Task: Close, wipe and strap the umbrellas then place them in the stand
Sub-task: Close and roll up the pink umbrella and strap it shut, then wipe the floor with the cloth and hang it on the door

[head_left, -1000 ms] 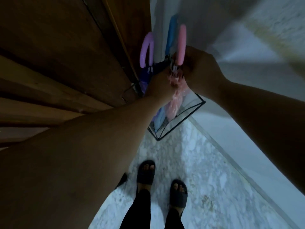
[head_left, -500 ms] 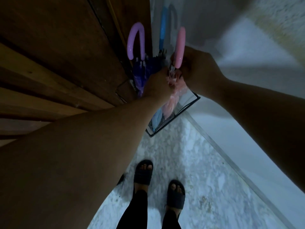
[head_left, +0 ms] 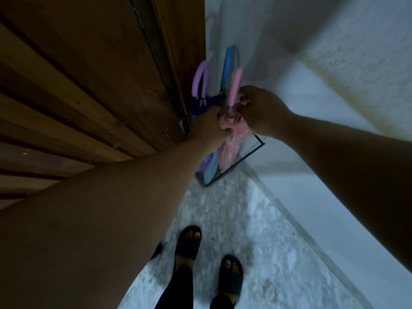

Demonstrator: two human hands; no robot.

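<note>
Pink umbrella [head_left: 228,150] now seated lower in stand [head_left: 259,144] — left hand [head_left: 208,126] and right hand [head_left: 256,110] both gripping its top — release next.

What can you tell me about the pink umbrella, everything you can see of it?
The pink umbrella is closed and stands upright in the black wire stand, beside the blue and purple umbrellas. Its curved handle looks like smooth pale pink plastic; the gathered canopy looks thin and glossy, bunched in folds. The left hand grips the canopy near its top, and the right hand pinches it just below the handle. Its tip is hidden.
</note>
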